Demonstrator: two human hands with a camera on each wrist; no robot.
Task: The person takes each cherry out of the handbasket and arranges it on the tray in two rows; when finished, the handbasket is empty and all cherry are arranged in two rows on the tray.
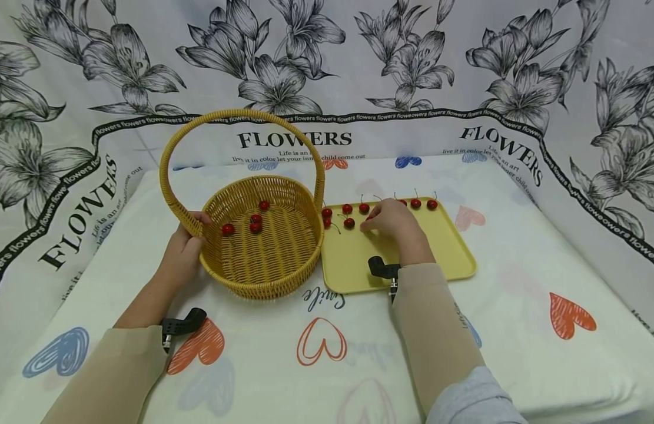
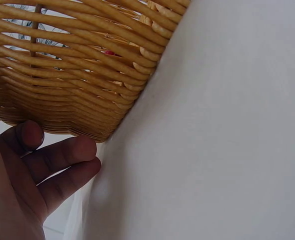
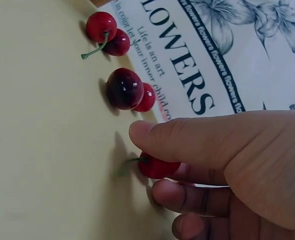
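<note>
My left hand grips the yellow wicker basket at its left side, where the tall hoop handle meets the rim. In the left wrist view, several fingers lie against the outside of the weave. Inside the basket, several red cherries lie toward the back left. Over the yellow tray, my right hand pinches a red cherry between thumb and fingers, its green stem pointing away from the palm. More stemmed cherries sit along the tray's back edge, some partly hidden by the hand.
The tray stands right beside the basket on a white cloth printed with hearts. The basket's hoop handle rises high above its bowl. Behind is a white flower-printed drape. Each wrist wears a black camera mount.
</note>
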